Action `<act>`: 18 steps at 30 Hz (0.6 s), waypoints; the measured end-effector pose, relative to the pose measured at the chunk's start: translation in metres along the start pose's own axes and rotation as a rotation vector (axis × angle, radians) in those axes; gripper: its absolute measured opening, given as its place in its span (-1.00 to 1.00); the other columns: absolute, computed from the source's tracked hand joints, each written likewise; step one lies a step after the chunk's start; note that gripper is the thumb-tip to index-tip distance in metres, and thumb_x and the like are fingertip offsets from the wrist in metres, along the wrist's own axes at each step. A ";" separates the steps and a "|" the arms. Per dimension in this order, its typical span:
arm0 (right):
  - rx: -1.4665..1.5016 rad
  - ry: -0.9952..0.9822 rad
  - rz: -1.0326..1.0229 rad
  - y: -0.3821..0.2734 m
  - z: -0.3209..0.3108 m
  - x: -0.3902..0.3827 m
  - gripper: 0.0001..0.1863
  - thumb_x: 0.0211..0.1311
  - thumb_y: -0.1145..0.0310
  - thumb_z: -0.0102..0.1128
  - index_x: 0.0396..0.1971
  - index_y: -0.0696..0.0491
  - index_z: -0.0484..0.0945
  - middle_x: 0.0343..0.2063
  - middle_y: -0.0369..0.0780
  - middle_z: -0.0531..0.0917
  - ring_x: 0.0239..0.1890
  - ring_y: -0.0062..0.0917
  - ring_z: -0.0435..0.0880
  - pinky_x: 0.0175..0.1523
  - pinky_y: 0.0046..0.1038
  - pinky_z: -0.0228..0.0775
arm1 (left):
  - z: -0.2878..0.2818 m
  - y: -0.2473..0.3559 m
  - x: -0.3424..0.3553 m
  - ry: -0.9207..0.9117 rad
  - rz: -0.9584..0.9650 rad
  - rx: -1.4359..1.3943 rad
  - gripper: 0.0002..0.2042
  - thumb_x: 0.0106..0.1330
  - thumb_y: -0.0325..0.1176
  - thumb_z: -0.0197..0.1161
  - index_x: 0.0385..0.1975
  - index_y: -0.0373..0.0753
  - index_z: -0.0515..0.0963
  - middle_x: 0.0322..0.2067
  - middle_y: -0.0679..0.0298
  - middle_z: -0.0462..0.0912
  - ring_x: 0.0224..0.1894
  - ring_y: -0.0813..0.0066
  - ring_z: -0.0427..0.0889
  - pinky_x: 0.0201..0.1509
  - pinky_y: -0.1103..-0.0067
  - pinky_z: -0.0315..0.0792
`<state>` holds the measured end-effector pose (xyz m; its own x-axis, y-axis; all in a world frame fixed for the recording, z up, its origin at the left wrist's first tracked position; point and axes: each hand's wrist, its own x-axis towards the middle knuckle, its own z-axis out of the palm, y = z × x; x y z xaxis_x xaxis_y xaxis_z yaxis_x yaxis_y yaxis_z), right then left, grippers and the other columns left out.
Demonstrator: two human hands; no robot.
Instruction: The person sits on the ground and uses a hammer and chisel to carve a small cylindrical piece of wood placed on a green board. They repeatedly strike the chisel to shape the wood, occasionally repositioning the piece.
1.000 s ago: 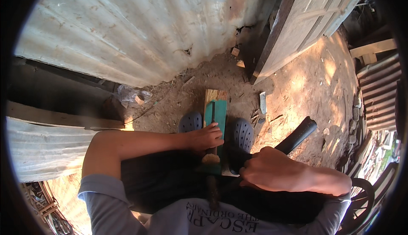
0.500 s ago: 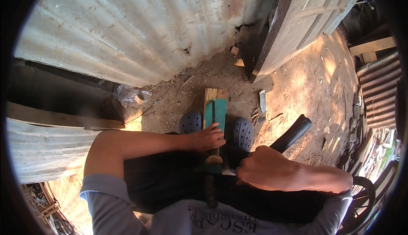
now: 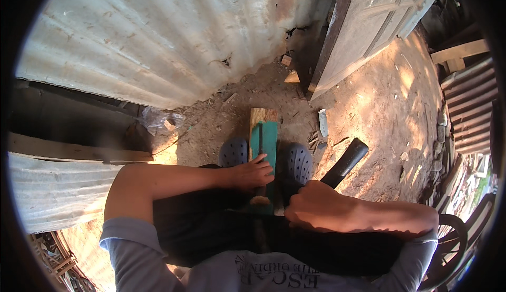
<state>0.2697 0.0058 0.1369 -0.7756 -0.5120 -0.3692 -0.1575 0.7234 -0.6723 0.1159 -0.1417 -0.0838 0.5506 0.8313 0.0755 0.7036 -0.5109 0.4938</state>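
Observation:
A narrow board [image 3: 270, 139], painted green with a bare wood end, lies lengthwise between my feet and runs back toward my lap. My left hand [image 3: 254, 174] rests on it, its fingers curled round a thin dark bar [image 3: 261, 136] lying along the board; whether the bar is a tool or a groove's edge is unclear. A pale wood piece [image 3: 260, 200] shows just below that hand. To the right of the board, my right hand [image 3: 316, 206] is closed in a fist round a thick black handle [image 3: 345, 163] that sticks out up and to the right. The tool's other end is hidden.
Blue clogs [image 3: 299, 163] flank the board. Corrugated metal sheeting [image 3: 174, 33] rises ahead, with a wooden door [image 3: 363, 33] standing at its right. A small metal piece [image 3: 323, 122] and wood scraps lie on the dirt. Clear plastic [image 3: 155, 119] lies at left.
My right hand has moved a little left toward the board, and the black handle's end has come left with it. My left hand stays on the board. The whole view has shifted slightly.

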 end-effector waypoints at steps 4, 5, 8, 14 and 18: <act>0.036 0.027 -0.076 0.000 0.008 0.001 -0.82 0.16 0.37 0.09 -0.59 0.09 0.48 -0.71 -0.14 0.50 -0.60 -0.22 0.60 -0.51 -0.24 0.36 | -0.002 0.002 0.000 -0.011 -0.010 -0.010 -0.75 -0.04 -0.41 0.22 -0.35 -0.23 0.37 -0.31 0.19 0.38 -0.07 0.23 0.43 0.34 0.05 0.08; 0.062 -0.002 -0.067 -0.001 0.008 0.001 -0.83 0.15 0.39 0.10 -0.60 0.10 0.46 -0.71 -0.13 0.49 -0.59 -0.21 0.59 -0.51 -0.25 0.36 | -0.002 0.002 0.000 -0.011 -0.008 -0.012 -0.75 -0.04 -0.42 0.22 -0.35 -0.23 0.37 -0.31 0.19 0.38 -0.07 0.23 0.43 0.34 0.05 0.08; -0.033 0.170 -0.010 0.009 0.011 0.002 -0.82 0.15 0.38 0.11 -0.61 0.09 0.47 -0.71 -0.12 0.49 -0.58 -0.19 0.59 -0.51 -0.25 0.36 | 0.000 0.002 0.001 0.006 -0.007 0.032 -0.75 -0.05 -0.42 0.23 -0.35 -0.23 0.36 -0.32 0.19 0.38 -0.07 0.24 0.43 0.34 0.06 0.08; -0.060 0.190 -0.116 0.004 0.021 0.001 -0.83 0.11 0.39 0.07 -0.62 0.12 0.43 -0.71 -0.12 0.49 -0.58 -0.17 0.59 -0.51 -0.22 0.36 | -0.002 0.002 0.000 -0.042 -0.016 0.013 -0.75 -0.03 -0.43 0.23 -0.35 -0.24 0.36 -0.32 0.18 0.38 -0.07 0.24 0.42 0.36 0.06 0.05; 0.051 0.114 -0.081 0.004 0.011 0.002 -0.82 0.08 0.38 0.08 -0.63 0.14 0.42 -0.68 -0.10 0.51 -0.53 -0.15 0.61 -0.48 -0.23 0.37 | -0.006 -0.010 0.001 -0.010 -0.080 0.017 -0.78 0.01 -0.45 0.21 -0.34 -0.26 0.38 -0.32 0.18 0.38 -0.08 0.23 0.43 0.36 0.06 0.04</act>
<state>0.2744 0.0029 0.1268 -0.8264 -0.5098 -0.2390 -0.1933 0.6556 -0.7299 0.1066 -0.1344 -0.0841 0.4968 0.8674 0.0283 0.7530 -0.4470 0.4829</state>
